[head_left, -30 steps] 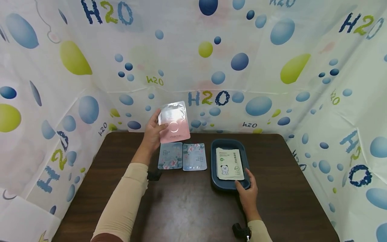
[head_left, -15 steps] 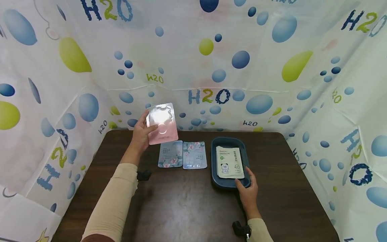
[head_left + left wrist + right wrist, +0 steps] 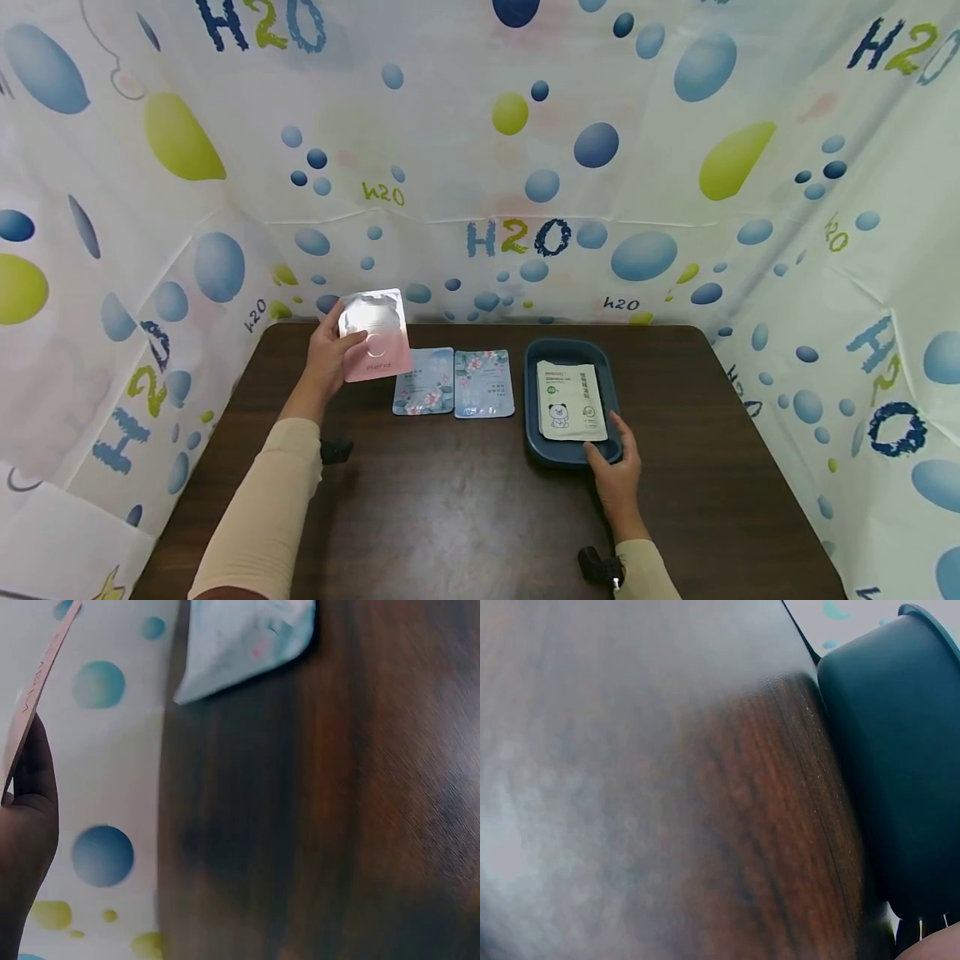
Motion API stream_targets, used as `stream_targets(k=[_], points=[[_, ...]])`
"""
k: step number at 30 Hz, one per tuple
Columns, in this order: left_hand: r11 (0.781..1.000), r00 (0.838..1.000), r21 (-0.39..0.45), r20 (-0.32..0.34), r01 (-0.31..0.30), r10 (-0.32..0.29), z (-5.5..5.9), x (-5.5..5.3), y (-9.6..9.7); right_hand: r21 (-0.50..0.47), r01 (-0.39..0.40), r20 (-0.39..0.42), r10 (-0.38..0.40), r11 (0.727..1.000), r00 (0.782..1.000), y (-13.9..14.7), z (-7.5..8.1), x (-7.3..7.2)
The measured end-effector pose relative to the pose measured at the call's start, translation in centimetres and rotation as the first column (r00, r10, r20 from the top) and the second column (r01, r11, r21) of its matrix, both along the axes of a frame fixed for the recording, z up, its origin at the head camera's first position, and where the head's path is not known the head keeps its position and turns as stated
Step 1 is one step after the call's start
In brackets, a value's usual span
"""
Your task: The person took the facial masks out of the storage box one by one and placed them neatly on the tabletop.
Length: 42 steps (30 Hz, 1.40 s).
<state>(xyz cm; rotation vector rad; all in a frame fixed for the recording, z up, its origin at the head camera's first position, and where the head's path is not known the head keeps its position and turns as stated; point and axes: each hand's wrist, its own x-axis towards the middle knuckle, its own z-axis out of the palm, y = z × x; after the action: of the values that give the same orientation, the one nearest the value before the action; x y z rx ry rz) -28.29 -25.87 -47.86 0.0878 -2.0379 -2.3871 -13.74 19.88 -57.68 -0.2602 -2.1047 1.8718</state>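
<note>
My left hand [image 3: 322, 364] pinches a pink-and-silver sachet, like a face mask packet [image 3: 381, 354], above the table's back left; in the left wrist view the packet [image 3: 39, 690] shows nearly edge-on. Just right of it, two blue floral packets [image 3: 426, 385] lie side by side on the table. The thumb and fingers of my right hand [image 3: 621, 483] hold the near right corner of a dark blue tray [image 3: 532, 408]. Inside the tray lies a cream packet with a bear print [image 3: 573, 402]; whether more lie beneath is unclear. The tray's outer wall [image 3: 900, 765] fills the right wrist view's right side.
A dark brown wooden table [image 3: 457, 508] carries everything. White sheeting with blue and green spots [image 3: 442, 150] hangs behind and along both sides. Black wrist cameras [image 3: 598, 568] sit on both wrists.
My left hand has carried the pink-and-silver face mask packet left and lower, uncovering the table's back edge behind the floral packets. My right hand stays at the tray's corner.
</note>
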Motion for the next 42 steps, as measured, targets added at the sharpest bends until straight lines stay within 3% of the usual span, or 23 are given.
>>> stream_targets(k=[4, 11, 17, 23, 25, 27, 31, 34, 38, 42], points=[[0.994, 0.998, -0.109, 0.059, 0.002, 0.005, -1.0, 0.3, -0.7, 0.001, -0.003, 0.003, 0.003, 1.000, 1.000, 0.0, -0.1, 0.0], [0.962, 0.996, -0.272, 0.081, -0.011, 0.034, -4.3, 0.0, -2.0, -0.002, 0.003, 0.000, -0.003, 1.000, 1.000, 0.1, -0.2, -0.1], [0.910, 0.988, -0.414, 0.148, 0.026, 0.039, -6.4, 0.1, -2.7, 0.000, 0.005, 0.004, -0.005, 1.000, 1.000, 0.1, -0.1, -0.2], [0.864, 0.982, -0.501, 0.182, 0.052, 0.047, -7.5, 0.0, -3.0, 0.002, 0.001, 0.014, -0.001, 1.000, 1.000, 0.2, -0.1, -0.3], [0.825, 0.982, -0.561, 0.181, 0.065, 0.046, -7.8, -0.1, -3.0, 0.004, 0.004, 0.013, -0.004, 1.000, 1.000, 0.2, -0.1, -0.3], [0.766, 0.982, -0.637, 0.182, 0.082, 0.047, -8.3, -0.2, -3.1, 0.006, 0.006, 0.012, -0.006, 1.000, 1.000, 0.2, 0.0, -0.3], [0.602, 0.984, -0.790, 0.175, 0.114, 0.044, -9.0, -0.1, -3.1, 0.009, 0.006, 0.014, -0.006, 1.000, 1.000, 0.1, 0.0, -0.3], [0.505, 0.988, -0.855, 0.155, 0.119, 0.029, -9.3, 0.1, -3.0, 0.009, 0.005, 0.017, -0.005, 1.000, 1.000, 0.1, 0.0, -0.3], [0.415, 0.989, -0.900, 0.146, 0.134, -0.002, -9.5, 0.1, -3.1, 0.008, 0.008, 0.018, -0.008, 1.000, 1.000, 0.0, -0.1, -0.3], [0.330, 0.981, -0.924, 0.192, 0.193, -0.038, -9.5, 0.1, -3.4, 0.010, 0.011, 0.015, -0.011, 1.000, 1.000, -0.1, -0.1, -0.3]])
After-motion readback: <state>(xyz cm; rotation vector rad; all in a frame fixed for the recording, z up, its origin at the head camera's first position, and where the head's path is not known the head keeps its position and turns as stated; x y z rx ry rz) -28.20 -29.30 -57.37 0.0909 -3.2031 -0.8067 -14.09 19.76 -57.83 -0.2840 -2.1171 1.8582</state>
